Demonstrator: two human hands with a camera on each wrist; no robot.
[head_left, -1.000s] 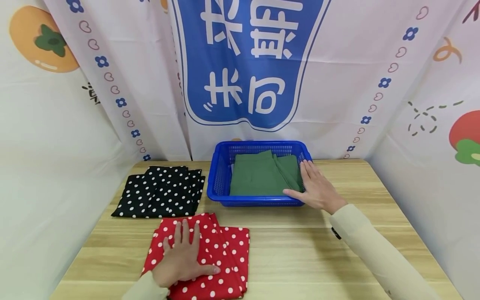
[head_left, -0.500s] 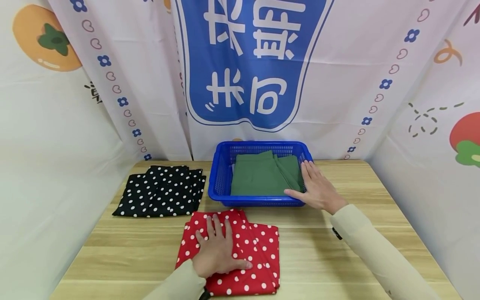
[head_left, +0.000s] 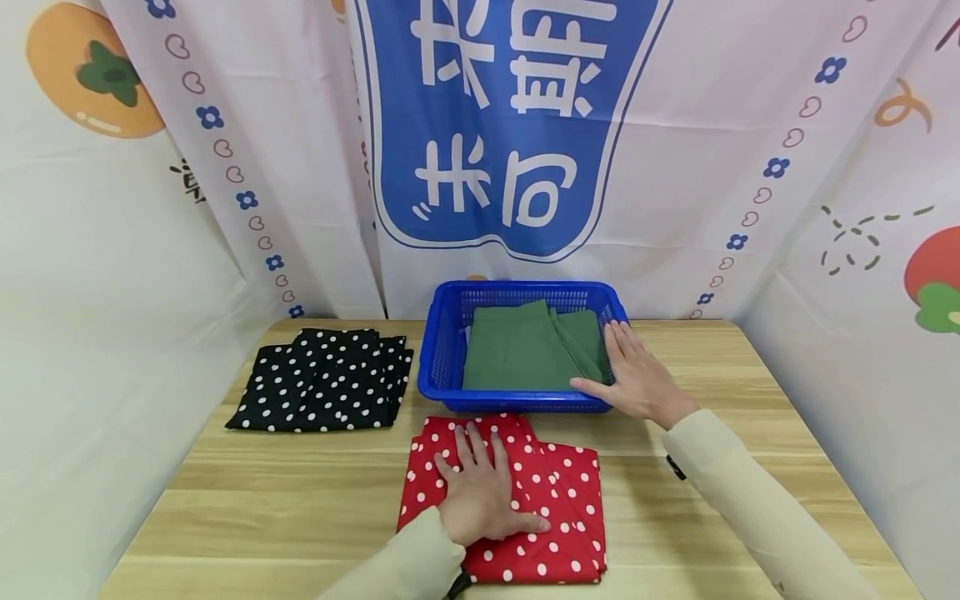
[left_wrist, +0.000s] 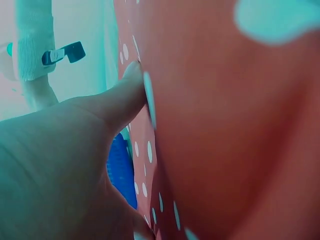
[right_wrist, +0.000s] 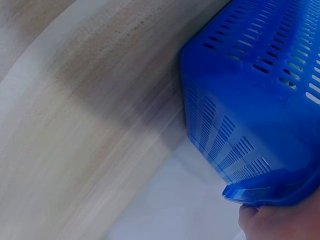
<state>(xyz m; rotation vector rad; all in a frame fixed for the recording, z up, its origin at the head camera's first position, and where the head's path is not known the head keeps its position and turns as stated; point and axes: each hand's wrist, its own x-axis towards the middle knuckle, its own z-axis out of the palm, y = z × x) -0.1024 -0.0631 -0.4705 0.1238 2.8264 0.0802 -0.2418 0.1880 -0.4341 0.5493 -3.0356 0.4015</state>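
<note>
Leaving room toward the surface's (head_left: 262, 517) left edge, spread left grip (head_left: 480, 492) presses red cloth (head_left: 577, 500), now further right; straight-fingered right grip (head_left: 641, 377) touches basket (head_left: 510, 402).

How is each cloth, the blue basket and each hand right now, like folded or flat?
Red dotted cloth: folded, lying flat
Black dotted cloth: folded, lying flat
Green cloth: folded, inside the basket
Blue basket: upright, uncovered
Left hand: fingers spread, resting on red cloth
Right hand: touching basket's rim
</note>
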